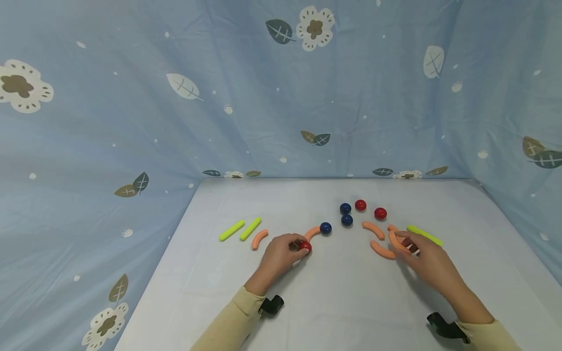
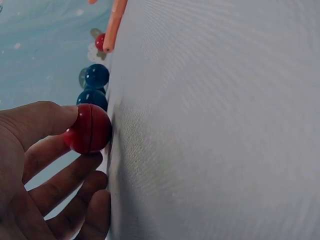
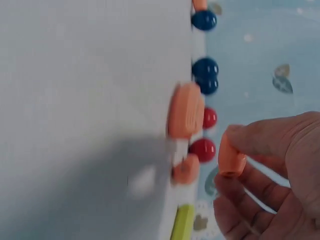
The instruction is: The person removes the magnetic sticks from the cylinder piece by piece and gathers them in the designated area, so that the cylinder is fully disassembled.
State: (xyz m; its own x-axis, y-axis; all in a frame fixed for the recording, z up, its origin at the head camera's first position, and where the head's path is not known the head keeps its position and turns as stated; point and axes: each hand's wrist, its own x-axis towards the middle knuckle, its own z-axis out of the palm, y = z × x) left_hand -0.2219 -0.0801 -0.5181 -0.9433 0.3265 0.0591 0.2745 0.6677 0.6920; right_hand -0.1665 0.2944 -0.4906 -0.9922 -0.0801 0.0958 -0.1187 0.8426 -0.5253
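My left hand (image 1: pixel 278 254) pinches a red ball (image 1: pixel 306 247) between thumb and fingers, at or just above the table. In the left wrist view a seam line runs round this red ball (image 2: pixel 90 129). Beside it an orange curved stick (image 1: pixel 312 233) lies with its far end at a blue ball (image 1: pixel 326 228). Over the right side, my right hand (image 1: pixel 428 261) pinches another orange curved stick (image 1: pixel 396 241). The right wrist view shows this held stick (image 3: pixel 231 156) raised off the table. Close by lie more orange curved sticks (image 1: pixel 373 230), one partly hidden behind the held stick.
Two blue balls (image 1: pixel 346 220) and two red balls (image 1: pixel 380 213) sit towards the back of the white table (image 1: pixel 333 302). Two yellow-green straight sticks (image 1: pixel 250 229) and an orange curved stick (image 1: pixel 259 240) lie at left. Another yellow-green stick (image 1: pixel 424 235) lies behind my right hand.
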